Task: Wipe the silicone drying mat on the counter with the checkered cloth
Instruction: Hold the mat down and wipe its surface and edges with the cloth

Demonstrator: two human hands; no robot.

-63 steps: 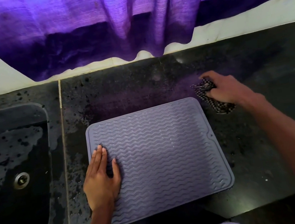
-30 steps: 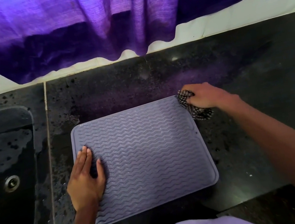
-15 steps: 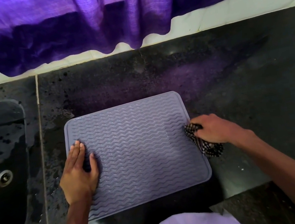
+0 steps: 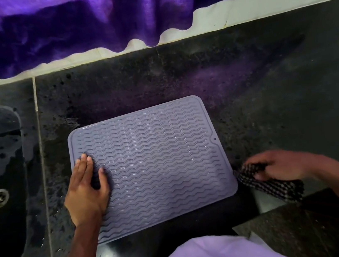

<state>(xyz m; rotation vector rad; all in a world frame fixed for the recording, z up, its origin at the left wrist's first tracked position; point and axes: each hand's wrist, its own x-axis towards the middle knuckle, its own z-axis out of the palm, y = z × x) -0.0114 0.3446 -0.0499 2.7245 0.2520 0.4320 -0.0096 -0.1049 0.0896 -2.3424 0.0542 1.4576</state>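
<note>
Left hand (image 4: 86,192) flat, palm down, fingers straight, pressing mat (image 4: 158,162) near its left edge; grips nothing. Right hand (image 4: 278,165) curled, fingers closed on cloth (image 4: 270,186), just off mat's near right corner at counter (image 4: 268,92) edge. Cloth blurred, partly hidden under fingers.

Grey-lilac rectangular silicone drying mat (image 4: 160,164): wavy ridged surface, rounded corners, small hole at right edge; lies flat on the counter, slightly skewed. Black-and-white checkered cloth (image 4: 270,184): bunched, just beside the mat's near right corner, at the counter's front edge.
</note>
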